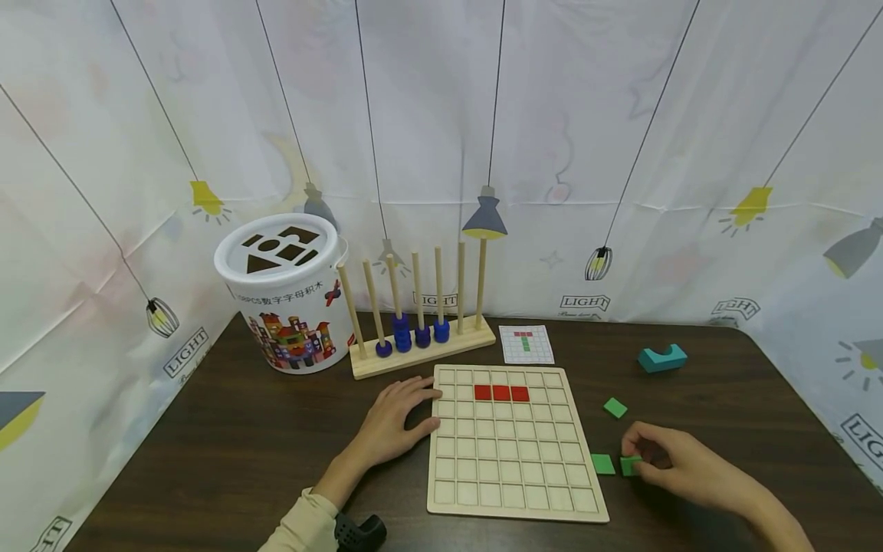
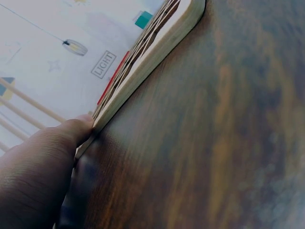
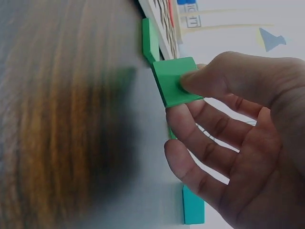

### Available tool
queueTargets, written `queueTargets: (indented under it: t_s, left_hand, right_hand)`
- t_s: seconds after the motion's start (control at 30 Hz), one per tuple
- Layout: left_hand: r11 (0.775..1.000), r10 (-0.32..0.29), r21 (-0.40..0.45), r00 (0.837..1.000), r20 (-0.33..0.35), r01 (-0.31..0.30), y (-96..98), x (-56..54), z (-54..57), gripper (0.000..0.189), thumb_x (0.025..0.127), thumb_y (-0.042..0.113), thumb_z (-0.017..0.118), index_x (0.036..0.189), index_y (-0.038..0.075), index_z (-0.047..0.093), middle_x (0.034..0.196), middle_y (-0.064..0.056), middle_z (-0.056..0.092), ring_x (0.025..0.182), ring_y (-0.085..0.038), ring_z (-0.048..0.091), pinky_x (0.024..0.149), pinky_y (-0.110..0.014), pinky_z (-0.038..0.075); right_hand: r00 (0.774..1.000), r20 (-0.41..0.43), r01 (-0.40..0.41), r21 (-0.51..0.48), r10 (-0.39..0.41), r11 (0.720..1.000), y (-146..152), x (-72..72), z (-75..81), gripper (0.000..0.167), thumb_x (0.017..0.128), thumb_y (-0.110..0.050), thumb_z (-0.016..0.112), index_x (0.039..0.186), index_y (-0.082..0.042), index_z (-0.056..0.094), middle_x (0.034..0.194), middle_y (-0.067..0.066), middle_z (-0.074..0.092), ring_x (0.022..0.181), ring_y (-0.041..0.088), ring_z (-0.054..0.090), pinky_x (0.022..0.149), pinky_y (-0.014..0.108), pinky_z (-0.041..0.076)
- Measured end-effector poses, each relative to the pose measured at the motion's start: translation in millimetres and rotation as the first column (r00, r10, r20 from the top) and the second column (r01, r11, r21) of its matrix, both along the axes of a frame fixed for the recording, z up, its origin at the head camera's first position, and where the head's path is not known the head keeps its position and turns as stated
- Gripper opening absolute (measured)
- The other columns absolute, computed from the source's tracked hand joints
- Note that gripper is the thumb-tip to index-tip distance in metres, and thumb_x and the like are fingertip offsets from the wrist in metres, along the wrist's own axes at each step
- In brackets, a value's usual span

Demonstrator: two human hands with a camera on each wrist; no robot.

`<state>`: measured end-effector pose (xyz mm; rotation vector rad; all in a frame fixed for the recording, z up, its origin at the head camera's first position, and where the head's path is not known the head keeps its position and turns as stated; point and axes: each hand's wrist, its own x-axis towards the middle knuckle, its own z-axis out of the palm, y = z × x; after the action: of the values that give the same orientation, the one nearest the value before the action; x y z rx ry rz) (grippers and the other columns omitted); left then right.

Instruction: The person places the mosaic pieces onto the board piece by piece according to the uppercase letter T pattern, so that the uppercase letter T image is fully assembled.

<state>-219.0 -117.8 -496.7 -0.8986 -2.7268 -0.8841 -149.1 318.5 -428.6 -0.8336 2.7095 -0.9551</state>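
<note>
A light wooden grid board (image 1: pixel 510 450) lies on the dark table, with three red square tiles (image 1: pixel 501 393) side by side in one of its upper rows. My left hand (image 1: pixel 395 422) rests at the board's left edge, fingertips and thumb touching the rim. Right of the board, my right hand (image 1: pixel 679 465) pinches a green square tile (image 3: pixel 174 81) between thumb and fingers, tilted up in the right wrist view. Another green tile (image 1: pixel 603 464) lies beside the board's right edge, and a further green tile (image 1: pixel 615 408) sits farther back.
Behind the board lies a pattern card (image 1: pixel 526 345) with a red and green T. A peg stand (image 1: pixel 424 349) with blue rings and a white bucket (image 1: pixel 283 295) of blocks stand at the back left. At the back right is a teal notched block (image 1: pixel 662 359).
</note>
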Motion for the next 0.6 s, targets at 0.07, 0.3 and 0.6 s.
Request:
queueTargets:
  t_s: [0.07, 0.3, 0.6]
  left_hand:
    - [1.000, -0.003, 0.002, 1.000, -0.005, 0.003, 0.3, -0.3, -0.2, 0.047, 0.092, 0.044, 0.056, 0.134, 0.022, 0.054, 0.147, -0.004, 0.044, 0.139, -0.027, 0.035, 0.113, -0.056, 0.023]
    - [1.000, -0.006, 0.003, 1.000, -0.010, 0.006, 0.5, -0.5, -0.4, 0.047, 0.092, 0.044, 0.056, 0.133, 0.022, 0.054, 0.146, -0.004, 0.044, 0.138, -0.028, 0.036, 0.113, -0.056, 0.023]
    - [1.000, 0.013, -0.022, 1.000, -0.004, -0.013, 0.8, 0.4, 0.6, 0.046, 0.092, 0.045, 0.057, 0.133, 0.023, 0.054, 0.147, -0.001, 0.044, 0.139, -0.025, 0.036, 0.115, -0.053, 0.023]
  right_hand:
    - [1.000, -0.011, 0.003, -0.009, -0.004, 1.000, -0.5, -0.7, 0.7, 0.012, 0.090, -0.010, 0.063, 0.096, -0.019, 0.056, 0.087, -0.011, 0.057, 0.072, -0.001, 0.051, 0.057, 0.020, 0.043]
    - [0.999, 0.035, 0.033, -0.019, -0.032, 0.999, -1.9, -4.4, 3.1, 0.010, 0.092, -0.017, 0.061, 0.102, -0.015, 0.061, 0.095, -0.006, 0.062, 0.079, 0.000, 0.055, 0.063, 0.020, 0.048]
    - [0.989, 0.077, 0.130, -0.024, -0.128, 0.991, -7.8, -10.7, 4.5, 0.014, 0.091, -0.024, 0.063, 0.100, -0.013, 0.061, 0.089, -0.003, 0.061, 0.076, 0.002, 0.055, 0.062, 0.021, 0.049]
